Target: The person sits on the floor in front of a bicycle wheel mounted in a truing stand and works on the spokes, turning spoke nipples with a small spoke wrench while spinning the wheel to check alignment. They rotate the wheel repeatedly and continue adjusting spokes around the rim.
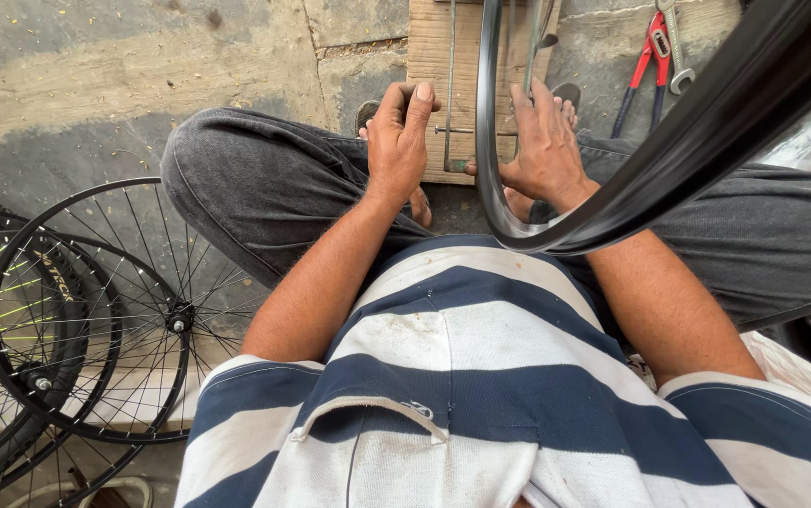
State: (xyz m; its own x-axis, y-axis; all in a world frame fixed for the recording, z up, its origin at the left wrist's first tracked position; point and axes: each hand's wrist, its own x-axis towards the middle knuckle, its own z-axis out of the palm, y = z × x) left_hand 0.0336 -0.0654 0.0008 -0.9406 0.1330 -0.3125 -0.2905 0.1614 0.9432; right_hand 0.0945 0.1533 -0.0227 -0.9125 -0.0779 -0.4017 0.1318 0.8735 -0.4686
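Two hands work at the top centre of the frame: the left hand (398, 141) pinches a thin metal spoke (449, 85) over a wooden board (433, 56), while the right hand (544, 146), fingers spread, rests beside the black bicycle rim (612, 202).

A: Free room? Quick.

B: Tight. Left hand (399, 141) and right hand (546, 141) sit either side of the black rim (556, 246), which stands upright between them and blocks a straight pass across. Wooden board (435, 56) just beyond the fingers, thin metal rods on it.

A: Sides?

B: Knees in grey trousers (264, 193) wall both flanks. Left, past the knee, spoked wheels (95, 310) lie stacked on the floor. Right, red-handled pliers (645, 61) and a spanner (676, 47) beyond the rim.

A: Open floor?

B: Bare concrete (95, 85) upper left, only there.
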